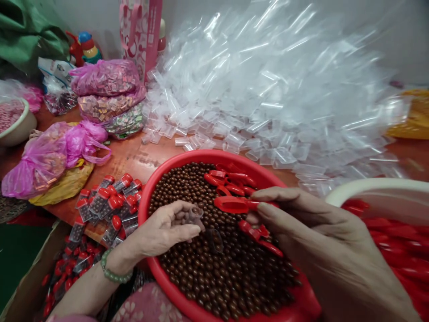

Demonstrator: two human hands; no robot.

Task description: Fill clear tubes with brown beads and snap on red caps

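A red basin (214, 155) holds small round brown balls (201, 277). Over its left part, my left hand (170, 228) has its fingers closed round a small clear plastic tube (195, 213). Another clear piece (215, 240) shows just right of those fingers, above the balls. My right hand (298, 214) pinches a red plastic piece (233, 204) with a long oval end, over the right half of the basin. More red pieces (234, 179) lie on the balls behind it, and a few (259, 235) are below my right fingers.
Many clear tubes (268, 103) are heaped behind the basin. Filled tubes with red caps (110, 201) lie at the left, more in a box (30, 281) below. A white tub (385, 185) of red pieces stands right. Pink bags (103, 78) and a bowl (25, 123) are at back left.
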